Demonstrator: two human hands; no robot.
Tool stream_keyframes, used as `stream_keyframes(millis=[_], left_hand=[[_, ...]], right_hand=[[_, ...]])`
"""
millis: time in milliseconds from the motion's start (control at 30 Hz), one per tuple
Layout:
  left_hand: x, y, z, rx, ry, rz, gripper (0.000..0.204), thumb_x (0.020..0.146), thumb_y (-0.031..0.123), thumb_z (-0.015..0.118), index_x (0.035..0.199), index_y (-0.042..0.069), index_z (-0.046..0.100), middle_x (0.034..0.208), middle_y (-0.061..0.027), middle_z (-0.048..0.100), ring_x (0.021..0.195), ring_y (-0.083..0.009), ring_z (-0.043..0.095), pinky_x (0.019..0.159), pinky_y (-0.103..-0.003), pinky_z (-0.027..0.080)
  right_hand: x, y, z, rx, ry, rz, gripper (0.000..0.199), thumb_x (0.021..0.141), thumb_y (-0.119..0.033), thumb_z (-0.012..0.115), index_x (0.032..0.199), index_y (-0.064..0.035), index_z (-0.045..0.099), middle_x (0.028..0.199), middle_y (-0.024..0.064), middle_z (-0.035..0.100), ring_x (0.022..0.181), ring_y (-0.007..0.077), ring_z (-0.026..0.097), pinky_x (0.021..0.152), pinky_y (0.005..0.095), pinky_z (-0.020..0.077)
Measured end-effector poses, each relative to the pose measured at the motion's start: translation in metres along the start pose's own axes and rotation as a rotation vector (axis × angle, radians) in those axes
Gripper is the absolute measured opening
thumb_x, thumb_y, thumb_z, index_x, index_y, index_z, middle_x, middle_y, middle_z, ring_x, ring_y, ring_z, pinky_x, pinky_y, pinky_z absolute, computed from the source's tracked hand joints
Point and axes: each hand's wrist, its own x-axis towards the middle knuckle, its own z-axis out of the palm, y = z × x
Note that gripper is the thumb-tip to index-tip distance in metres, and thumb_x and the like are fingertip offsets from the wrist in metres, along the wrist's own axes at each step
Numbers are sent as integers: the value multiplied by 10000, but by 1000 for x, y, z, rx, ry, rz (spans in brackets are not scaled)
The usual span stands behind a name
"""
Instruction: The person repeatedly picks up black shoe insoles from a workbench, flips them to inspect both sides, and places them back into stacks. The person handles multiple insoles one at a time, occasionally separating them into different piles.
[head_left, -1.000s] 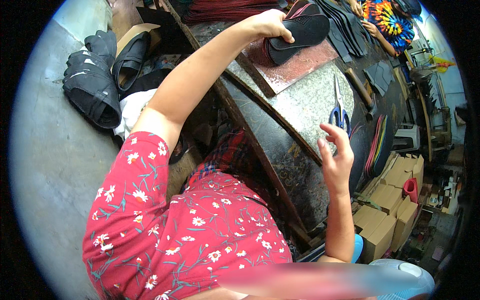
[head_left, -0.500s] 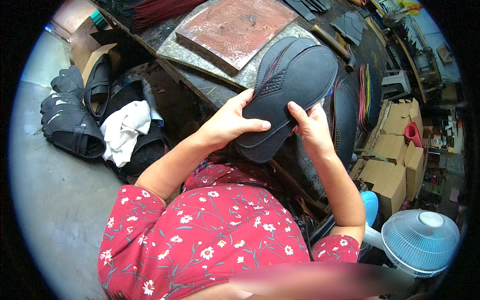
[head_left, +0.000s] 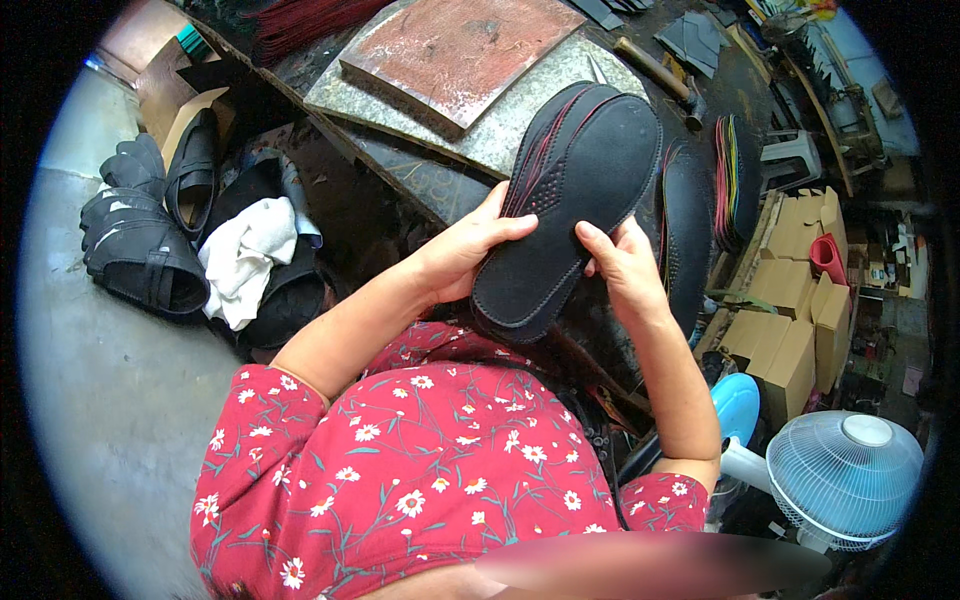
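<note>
From the head camera we see both of our bare hands closed on a long black stitched shoe sole of foam-like material [head_left: 570, 210], held tilted above our lap, its wide end away from us and its narrow end toward our red flowered shirt [head_left: 420, 470]. Our left hand [head_left: 455, 255] clamps the sole's left edge, thumb lying across the top face and the other fingers hidden underneath. Our right hand [head_left: 625, 265] grips the right edge, its fingers [head_left: 595, 240] curled together onto the top face beside the stitched seam. A second dark sole seems to lie under the first; we cannot tell whether it is separate.

Beyond our fingertips lies a rust-red square metal plate [head_left: 460, 50] on a grey speckled stone slab [head_left: 500, 140]. Just past our right fingers stands a row of black soles with coloured edges [head_left: 730, 180]. Left of our left hand lie a white crumpled cloth [head_left: 245, 255] and a heap of black strapped sandals [head_left: 140, 245] on the grey floor. Right of our right forearm stand brown cardboard boxes [head_left: 790, 330], and nearer us a pale blue and white electric fan [head_left: 840, 480].
</note>
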Motion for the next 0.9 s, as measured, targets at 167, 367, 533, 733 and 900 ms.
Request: stream_keyframes(millis=[167, 367, 533, 733, 900], left_hand=[[0, 2, 4, 218, 80, 73, 715, 849, 133, 683, 1440, 47, 289, 1312, -120, 530, 1158, -210, 550, 997, -358, 454], [7, 5, 1, 140, 139, 82, 646, 827, 50, 634, 1395, 45, 328, 1272, -119, 545, 1121, -189, 563, 960, -329, 474], [12, 3, -3, 208, 124, 195, 680, 788, 23, 648, 1395, 43, 341, 1256, -117, 560, 1117, -204, 578, 958, -343, 485], [22, 5, -5, 206, 108, 251, 660, 778, 18, 665, 1370, 49, 375, 1230, -114, 575, 1108, -209, 588, 960, -360, 491], [26, 2, -9, 205, 95, 313, 654, 771, -5, 684, 1356, 46, 395, 1216, -112, 585, 1092, -208, 595, 946, -357, 502]], right_hand=[[-4, -1, 0, 189, 60, -26, 486, 836, -123, 719, 1251, -43, 478, 1082, 52, 643, 802, 121, 618, 613, 220, 490], [-7, -5, -10, 359, 98, -48, 538, 847, -11, 648, 1321, -35, 396, 1206, 101, 599, 1026, 218, 638, 780, 323, 567], [-7, -5, -23, 365, 131, -85, 548, 829, 45, 631, 1319, -16, 394, 1273, 143, 560, 1114, 265, 597, 918, 391, 526], [-4, -4, -31, 370, 223, -123, 541, 803, 84, 636, 1286, 37, 396, 1225, 174, 582, 1048, 263, 627, 909, 387, 525], [-6, -5, -32, 335, 180, -30, 421, 845, 32, 635, 1228, 28, 461, 1171, 145, 617, 996, 237, 650, 862, 365, 546]])
